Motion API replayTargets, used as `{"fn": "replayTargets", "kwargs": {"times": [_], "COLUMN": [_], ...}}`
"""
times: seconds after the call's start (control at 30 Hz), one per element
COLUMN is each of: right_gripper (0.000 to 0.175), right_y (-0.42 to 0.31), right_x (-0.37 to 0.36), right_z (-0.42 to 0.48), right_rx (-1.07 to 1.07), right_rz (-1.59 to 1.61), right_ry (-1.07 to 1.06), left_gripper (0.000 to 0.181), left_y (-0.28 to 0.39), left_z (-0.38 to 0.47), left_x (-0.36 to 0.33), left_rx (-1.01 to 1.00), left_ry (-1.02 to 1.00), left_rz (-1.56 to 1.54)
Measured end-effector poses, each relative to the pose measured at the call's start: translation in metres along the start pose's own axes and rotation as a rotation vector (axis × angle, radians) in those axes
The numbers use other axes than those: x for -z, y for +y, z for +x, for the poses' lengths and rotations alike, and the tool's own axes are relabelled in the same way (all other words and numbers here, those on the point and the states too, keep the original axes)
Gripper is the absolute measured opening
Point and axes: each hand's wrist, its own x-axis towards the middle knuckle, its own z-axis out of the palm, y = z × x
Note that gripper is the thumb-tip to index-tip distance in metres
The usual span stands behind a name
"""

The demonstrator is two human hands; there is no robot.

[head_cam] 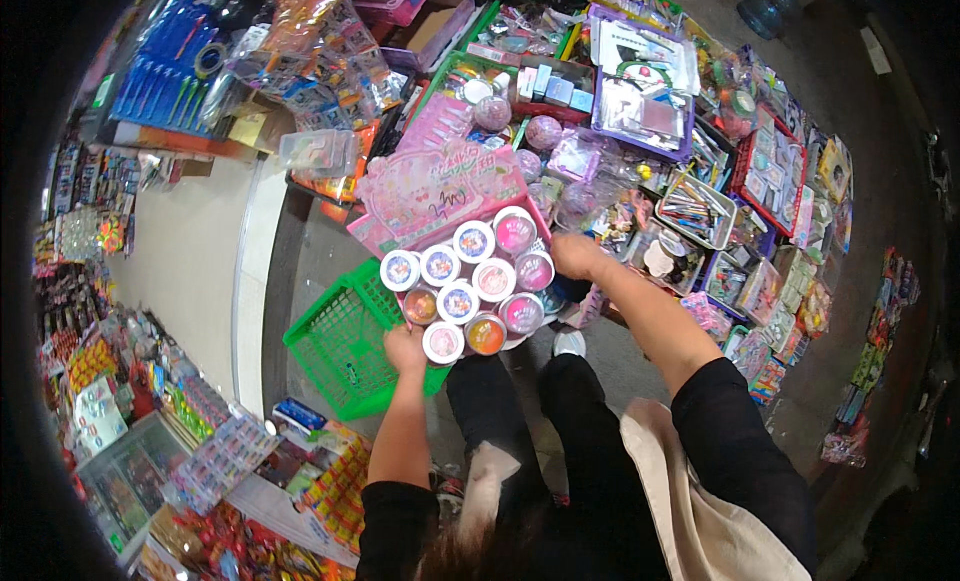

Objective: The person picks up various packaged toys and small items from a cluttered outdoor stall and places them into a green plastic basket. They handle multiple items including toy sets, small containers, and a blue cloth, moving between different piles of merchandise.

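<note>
A pink cardboard display box (450, 187) with its printed lid panel raised is held between both hands in front of my legs. Several round plastic jars with white or clear lids (493, 279) fill it, some showing pink or orange contents. My left hand (405, 348) grips the near left corner of the box. At the right side, my right hand (576, 255) holds the box edge, its fingertips partly hidden. Below and left of the box, a green plastic basket (341, 341) rests on the floor, partly covered by the box and my left arm.
Trays of small goods crowd the right, including a white tray of pens (696, 209) and a red basket (772, 172). Glittery balls (544, 132) lie beyond the box. At left are a pale floor strip (187, 258), a blue rack (169, 70) and heaped packaged goods (330, 491).
</note>
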Motion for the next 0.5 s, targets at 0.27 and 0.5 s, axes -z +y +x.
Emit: {"fn": "replayTargets", "kwargs": {"times": [0.27, 0.5], "right_gripper": [0.029, 0.028], "right_y": [0.049, 0.071], "right_x": [0.002, 0.023], "right_z": [0.174, 0.239], "right_rx": [-0.121, -0.183], "right_rz": [-0.028, -0.052], "right_ry": [0.086, 0.113], "left_gripper": [0.034, 0.047], "left_y": [0.016, 0.048], "left_z": [0.191, 0.242], "left_x": [-0.104, -0.144], "left_rx": [-0.129, -0.01], "left_ry": [0.019, -0.006], "left_rz": [0.006, -0.096]}}
